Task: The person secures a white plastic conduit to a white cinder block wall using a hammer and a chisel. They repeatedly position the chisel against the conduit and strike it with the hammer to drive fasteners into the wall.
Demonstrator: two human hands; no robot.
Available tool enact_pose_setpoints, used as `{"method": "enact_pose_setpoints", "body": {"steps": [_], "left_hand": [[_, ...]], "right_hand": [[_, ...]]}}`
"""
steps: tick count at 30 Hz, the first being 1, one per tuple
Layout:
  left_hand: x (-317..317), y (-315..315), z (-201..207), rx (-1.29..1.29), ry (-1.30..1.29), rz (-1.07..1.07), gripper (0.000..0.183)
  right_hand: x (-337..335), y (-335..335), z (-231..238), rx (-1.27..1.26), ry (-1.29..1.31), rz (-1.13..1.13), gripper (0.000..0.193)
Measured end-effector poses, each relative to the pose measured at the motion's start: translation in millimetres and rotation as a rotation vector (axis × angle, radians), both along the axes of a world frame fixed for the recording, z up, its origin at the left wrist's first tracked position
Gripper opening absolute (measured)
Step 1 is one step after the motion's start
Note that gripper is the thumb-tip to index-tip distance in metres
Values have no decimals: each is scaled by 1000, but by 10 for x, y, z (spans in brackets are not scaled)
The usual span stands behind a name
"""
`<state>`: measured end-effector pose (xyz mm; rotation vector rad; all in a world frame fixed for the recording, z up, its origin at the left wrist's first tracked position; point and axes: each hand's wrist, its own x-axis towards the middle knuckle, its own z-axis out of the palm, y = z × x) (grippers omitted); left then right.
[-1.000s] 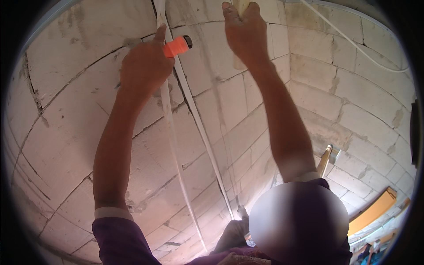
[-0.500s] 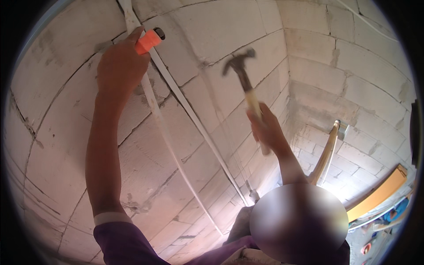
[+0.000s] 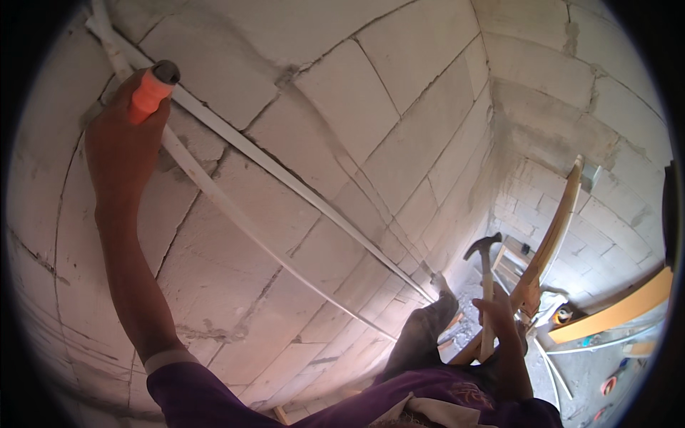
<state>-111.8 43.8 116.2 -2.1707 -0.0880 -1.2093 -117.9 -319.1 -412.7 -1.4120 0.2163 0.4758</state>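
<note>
My left hand (image 3: pixel 127 153), raised at the upper left, is wrapped round the orange grip (image 3: pixel 148 96) of a hand tool with a dark, round butt end. The tool's working end is hidden behind the fist, against the block wall. Two pale, narrow strips or pipes (image 3: pixel 267 167) slant down the wall past this hand. Low on the right, near my body, my right hand (image 3: pixel 501 317) grips a claw hammer (image 3: pixel 487 285) by its light handle. The hammer stands upright, its dark head on top, well apart from the orange tool.
Pale block walls (image 3: pixel 342 93) meet in a corner at the right. A long wooden plank (image 3: pixel 553 235) leans there beside my right hand. An orange-yellow board (image 3: pixel 614 303) lies at the far right. Assorted items and strips are on the grey floor (image 3: pixel 592 378).
My right hand has lowered the hammer from beside the wall to near my body. The view has shifted, so my left hand and the orange tool appear further left.
</note>
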Motion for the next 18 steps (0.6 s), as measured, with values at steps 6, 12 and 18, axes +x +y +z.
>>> {"method": "enact_pose_setpoints", "body": {"steps": [6,12,18], "left_hand": [[44,-27,-78,5,-54,160,40],[-65,-27,-379,-44,12,17,55],[-411,-143,-657,-355,214,-272,84]], "right_hand": [[-21,-180,-258,213,109,-102,41],[242,-147,-279,180,59,-57,31],[256,-1,-653,-129,96,65,36]]}}
